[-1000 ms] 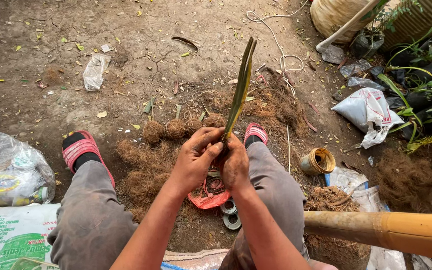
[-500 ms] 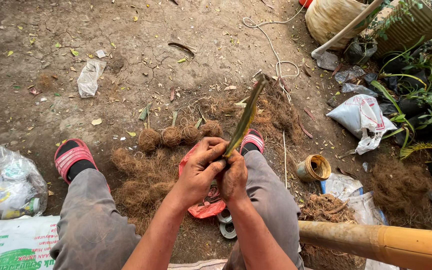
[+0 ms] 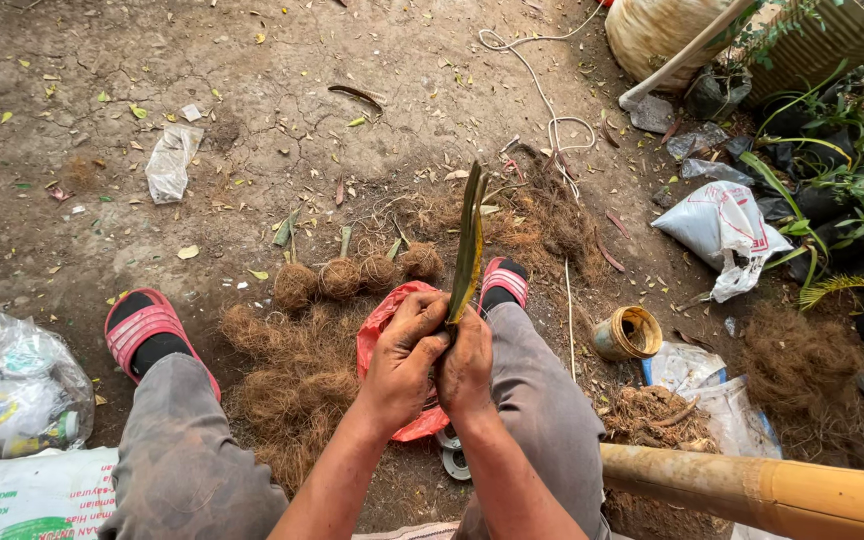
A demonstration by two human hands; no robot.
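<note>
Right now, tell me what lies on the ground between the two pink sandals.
In the head view, between the left sandal and right sandal lie a heap of brown coconut fibre, a row of fibre balls, and a red plastic bag.

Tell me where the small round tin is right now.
In the head view, the tin lies on the ground right of the right knee, just above the bamboo pole.

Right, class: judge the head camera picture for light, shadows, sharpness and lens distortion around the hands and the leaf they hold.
Head view: soft, even daylight, no hard shadows or glare; left hand, right hand and the folded green leaf look sharp, no motion blur; the wide lens bends the edges, so the bamboo pole and sacks at the frame's rim look stretched.
</note>
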